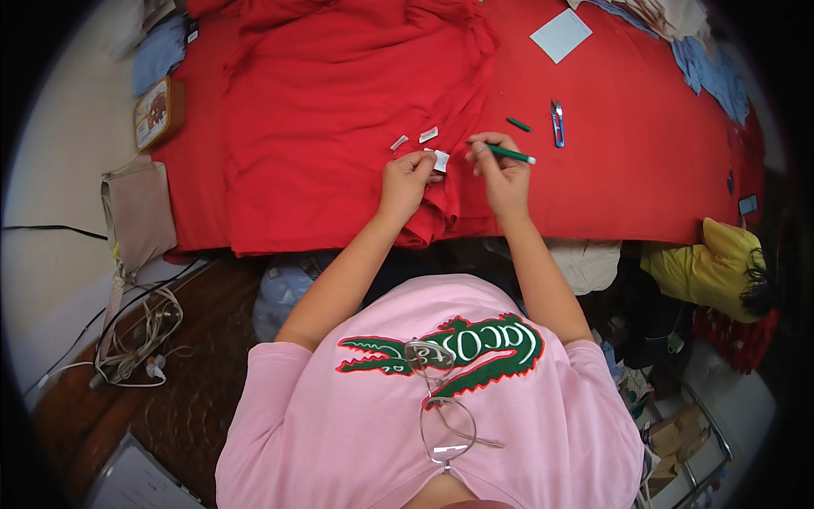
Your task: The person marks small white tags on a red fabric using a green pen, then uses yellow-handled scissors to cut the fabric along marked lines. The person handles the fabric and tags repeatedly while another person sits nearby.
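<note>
My left hand [405,182] pinches a small white fabric label [441,161] between thumb and fingers, over the red cloth [348,102]. Whether the label is sewn to the cloth I cannot tell. In my right hand [506,182] is a green marker pen [507,153], its tip pointing left toward the label, a short gap away. Two more white labels, one upper [428,135] and one at the left [398,142], lie on the cloth just beyond my left hand. A green pen cap [518,124] rests beyond my right hand, beside blue-handled thread snips [557,124].
A white sheet of paper [560,36] lies at the far right of the red-covered table [627,170]. Blue cloth [712,68] hangs over the far right edge. On the left are a box [157,114], a beige pouch [140,208] and coiled cables [148,327].
</note>
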`<move>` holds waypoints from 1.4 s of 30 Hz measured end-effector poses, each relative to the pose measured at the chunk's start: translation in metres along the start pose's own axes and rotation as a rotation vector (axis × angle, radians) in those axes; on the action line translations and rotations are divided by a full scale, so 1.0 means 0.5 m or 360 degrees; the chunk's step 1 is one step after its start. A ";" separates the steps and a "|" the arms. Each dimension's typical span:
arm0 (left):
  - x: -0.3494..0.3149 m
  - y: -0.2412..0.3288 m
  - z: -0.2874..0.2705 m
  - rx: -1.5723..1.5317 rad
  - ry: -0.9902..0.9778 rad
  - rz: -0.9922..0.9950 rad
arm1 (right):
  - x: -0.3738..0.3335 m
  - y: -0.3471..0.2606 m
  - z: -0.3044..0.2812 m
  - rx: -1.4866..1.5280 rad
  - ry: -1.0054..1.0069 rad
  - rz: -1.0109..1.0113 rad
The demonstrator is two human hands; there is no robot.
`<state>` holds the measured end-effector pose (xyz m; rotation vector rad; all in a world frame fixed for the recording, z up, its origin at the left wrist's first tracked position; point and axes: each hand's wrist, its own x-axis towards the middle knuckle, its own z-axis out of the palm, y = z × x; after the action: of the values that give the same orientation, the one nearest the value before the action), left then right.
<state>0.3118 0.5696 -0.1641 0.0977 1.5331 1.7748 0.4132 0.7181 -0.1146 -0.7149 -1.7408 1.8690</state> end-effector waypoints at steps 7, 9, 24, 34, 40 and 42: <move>-0.013 0.050 0.003 0.0041 0.0125 0.0187 | -0.009 0.067 -0.160 -0.0943 -0.0044 -0.0277; -0.014 0.075 -0.006 0.0063 0.0194 0.0236 | -0.026 0.066 -0.155 -0.1229 -0.0191 -0.0547; -0.007 0.036 -0.017 0.0399 0.0280 0.0212 | -0.064 0.023 -0.036 -0.0064 0.0038 -0.0128; -0.039 0.088 0.027 0.0912 0.0145 0.0712 | -0.016 0.072 0.045 0.0679 0.0122 -0.0083; -0.039 0.101 0.029 0.2033 -0.0205 0.1232 | 0.024 0.062 0.037 0.0670 0.0311 -0.0066; -0.024 0.098 0.029 0.2052 -0.0176 0.1173 | 0.041 0.051 0.013 0.0555 0.0314 -0.0065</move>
<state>0.3033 0.5756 -0.1127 1.4917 2.4838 0.8701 0.3937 0.7253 -0.1406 -0.6925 -1.2566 1.9335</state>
